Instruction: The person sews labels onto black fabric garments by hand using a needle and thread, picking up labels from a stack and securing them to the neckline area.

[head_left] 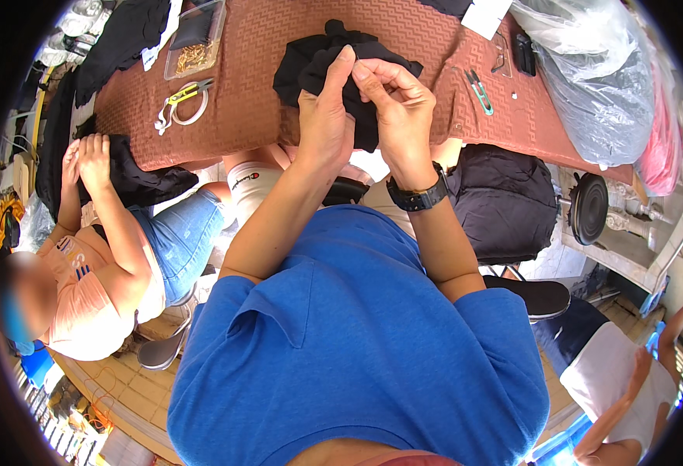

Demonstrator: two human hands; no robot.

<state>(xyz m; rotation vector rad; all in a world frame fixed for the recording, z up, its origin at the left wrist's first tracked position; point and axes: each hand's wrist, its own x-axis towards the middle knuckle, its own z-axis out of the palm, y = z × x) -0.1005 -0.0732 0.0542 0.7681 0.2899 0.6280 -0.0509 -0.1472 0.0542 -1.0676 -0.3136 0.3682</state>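
A bunched piece of black cloth (299, 74) lies on the brown patterned tablecloth in front of me. My left hand (327, 120) grips the cloth, its thumb pointing up along the fabric. Close beside it, my right hand (397, 105) is closed in a pinch, thumb against fingertips, almost touching the left thumb. Whatever sits in that pinch is too small to make out. Part of the cloth hangs down between my wrists toward the table's near edge.
Left on the brown tablecloth (256, 116) are a clear box (216, 46) of gold-coloured pieces and yellow-handled scissors (180, 95). Green thread snips (480, 93), eyeglasses (500, 58) and a grey plastic bag (590, 85) lie right. A co-worker (97, 287) handles black fabric at left; another person (617, 373) is lower right.
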